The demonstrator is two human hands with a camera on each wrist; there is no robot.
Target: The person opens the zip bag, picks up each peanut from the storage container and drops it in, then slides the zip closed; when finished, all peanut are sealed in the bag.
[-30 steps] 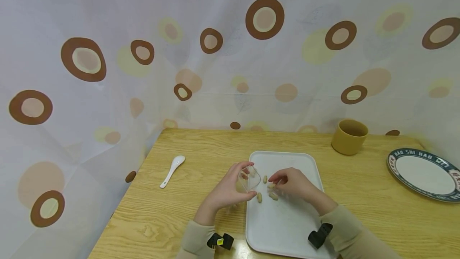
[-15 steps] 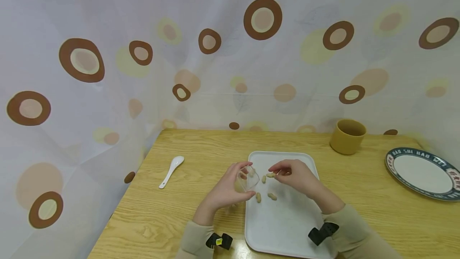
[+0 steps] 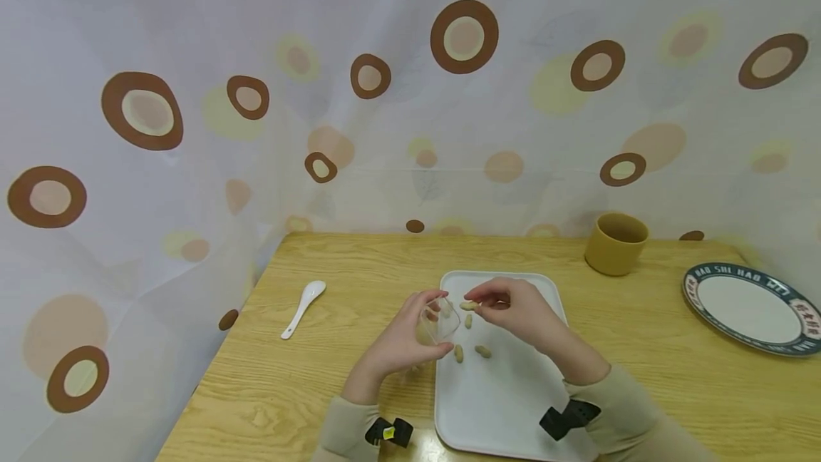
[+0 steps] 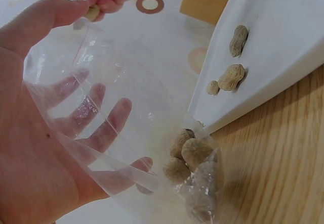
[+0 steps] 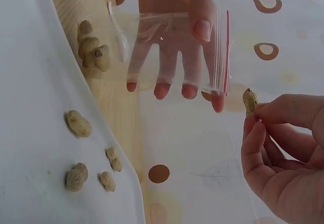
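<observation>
My left hand (image 3: 404,337) holds a clear zip-lock bag (image 5: 220,52) from the side, its thumb and spread fingers keeping the mouth wide. Several peanuts in their shells (image 4: 195,153) lie at the bottom of the bag. Between thumb and fingertips my right hand (image 3: 516,309) pinches a single peanut (image 5: 250,101), just off the bag's mouth in the right wrist view. Below the hands, several loose peanuts (image 3: 482,351) lie on a white tray (image 3: 507,405), near its left side.
A white spoon (image 3: 304,309) rests on the wooden table (image 3: 256,391) to the left. Behind the tray to the right stands a mustard-yellow cup (image 3: 616,244), and farther right a dark-rimmed plate (image 3: 750,305). A patterned curtain (image 3: 410,113) hangs behind the table.
The right hand has lifted a peanut off the tray and carried it left and up to the bag's mouth. The left hand has stayed nearly still with the bag.
</observation>
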